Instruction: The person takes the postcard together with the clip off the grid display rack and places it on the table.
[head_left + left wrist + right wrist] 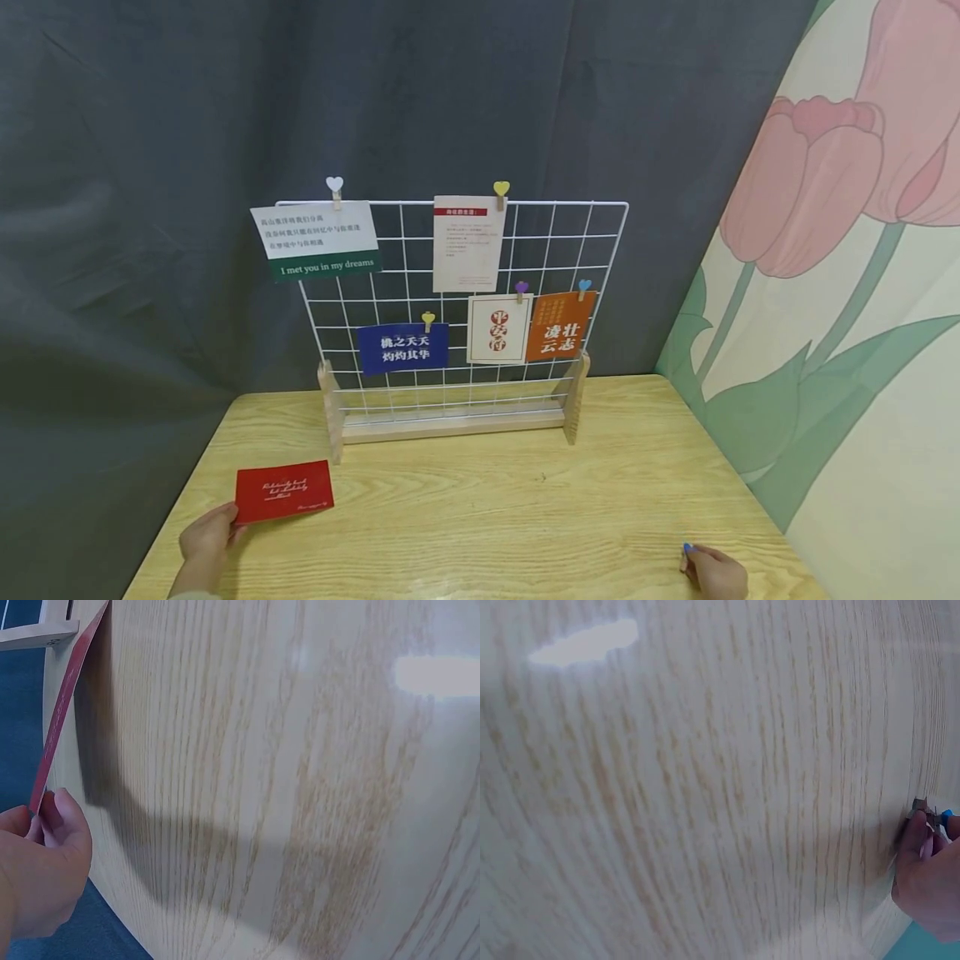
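A red card [284, 492] with white script is pinched at its left edge by my left hand [207, 533], over the table's front left. In the left wrist view the card [66, 705] appears nearly edge-on, gripped between thumb and fingers of the left hand [49, 870]. At the front right, my right hand [717, 573] pinches a small wooden clothespin [684, 560] with a blue top. The right wrist view shows that clothespin [921, 804] at the fingertips of the right hand [930, 885], close to the tabletop; its jaws are too small to read.
A white wire grid [390, 287] on wooden feet stands at the table's back. Clips with heart tops hold a white-green card [315, 237], cream card [467, 250], blue card [403, 348], white card [498, 331] and orange card [561, 327]. Behind hangs a dark curtain [450, 100].
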